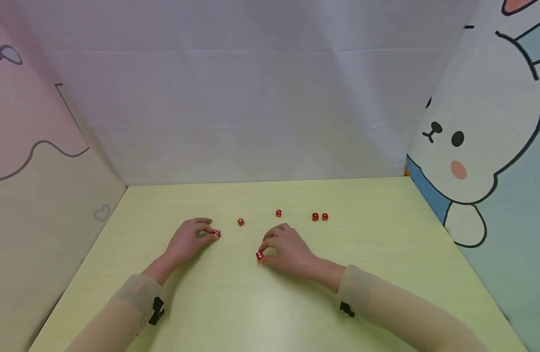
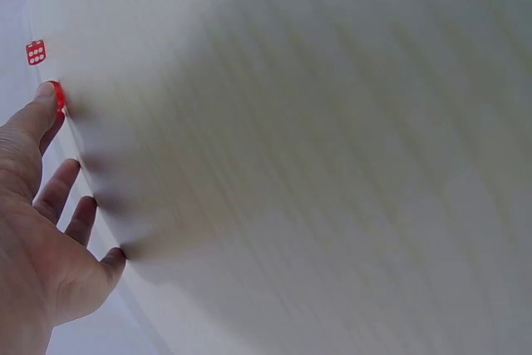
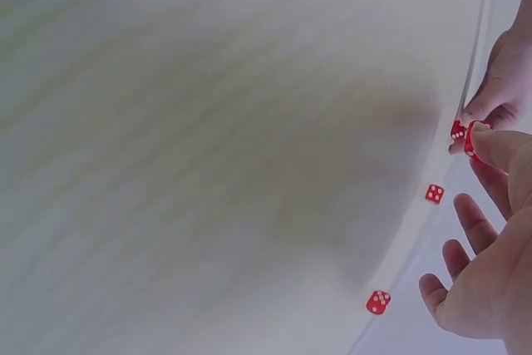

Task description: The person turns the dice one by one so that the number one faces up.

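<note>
In the head view my left hand [image 1: 192,239] pinches a red die [image 1: 217,233] between thumb and forefinger at the left of the table. Right of centre, my right hand [image 1: 289,251] pinches another red die [image 1: 259,255], nearer the front. The left wrist view shows the thumb of my left hand [image 2: 50,230] against its die [image 2: 58,96], the other fingers spread with tips at the table surface. In the right wrist view my right hand [image 3: 490,263] holds its die [image 3: 473,139], which overlaps the view of the left hand's die [image 3: 457,130].
Beyond the hands lie a red die [image 1: 241,222] left of centre, one [image 1: 278,213] near the middle, and two close together, a die [image 1: 315,216] and its neighbour [image 1: 325,216], farther right. A white curtain [image 1: 252,117] backs the pale table [image 1: 243,313]; printed cloths hang at both sides.
</note>
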`<action>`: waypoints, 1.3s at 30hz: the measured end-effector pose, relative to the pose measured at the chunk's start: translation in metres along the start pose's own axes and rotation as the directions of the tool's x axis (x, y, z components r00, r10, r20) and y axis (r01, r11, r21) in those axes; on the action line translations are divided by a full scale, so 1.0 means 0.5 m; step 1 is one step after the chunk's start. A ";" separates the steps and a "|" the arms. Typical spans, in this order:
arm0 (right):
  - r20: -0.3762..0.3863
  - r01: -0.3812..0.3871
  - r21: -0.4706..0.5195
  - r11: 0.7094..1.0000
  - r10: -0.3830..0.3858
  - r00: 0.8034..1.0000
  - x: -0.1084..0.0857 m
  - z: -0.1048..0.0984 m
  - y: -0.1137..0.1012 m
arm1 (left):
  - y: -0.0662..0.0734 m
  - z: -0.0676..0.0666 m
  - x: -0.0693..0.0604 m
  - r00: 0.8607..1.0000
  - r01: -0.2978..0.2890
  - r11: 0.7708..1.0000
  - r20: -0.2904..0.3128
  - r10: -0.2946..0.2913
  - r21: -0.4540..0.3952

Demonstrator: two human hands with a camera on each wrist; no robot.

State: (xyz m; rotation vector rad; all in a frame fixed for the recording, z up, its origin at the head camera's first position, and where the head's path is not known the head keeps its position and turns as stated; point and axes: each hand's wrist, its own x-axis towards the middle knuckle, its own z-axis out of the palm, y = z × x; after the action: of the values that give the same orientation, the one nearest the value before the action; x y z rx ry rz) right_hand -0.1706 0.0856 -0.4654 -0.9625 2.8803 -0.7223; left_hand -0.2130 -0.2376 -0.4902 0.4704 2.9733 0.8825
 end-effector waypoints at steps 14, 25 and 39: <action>-0.105 -0.091 0.027 0.996 0.093 0.990 -0.050 -0.071 0.056 | 0.000 -0.002 0.002 1.000 -0.012 1.000 -0.001 0.012 0.011; -0.149 -0.131 0.030 0.991 0.134 0.980 -0.085 -0.105 0.092 | -0.004 0.000 0.004 1.000 -0.005 1.000 0.001 0.005 -0.012; -0.157 -0.188 -0.020 0.982 0.183 0.971 -0.119 -0.096 0.144 | -0.013 0.012 0.001 1.000 -0.001 0.999 0.006 0.001 -0.046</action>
State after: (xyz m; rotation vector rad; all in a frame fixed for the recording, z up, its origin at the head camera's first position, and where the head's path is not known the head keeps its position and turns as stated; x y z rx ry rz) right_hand -0.1709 0.1905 -0.4610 -0.6537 3.0712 -0.7647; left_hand -0.2147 -0.2394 -0.4984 0.4728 2.9406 0.9459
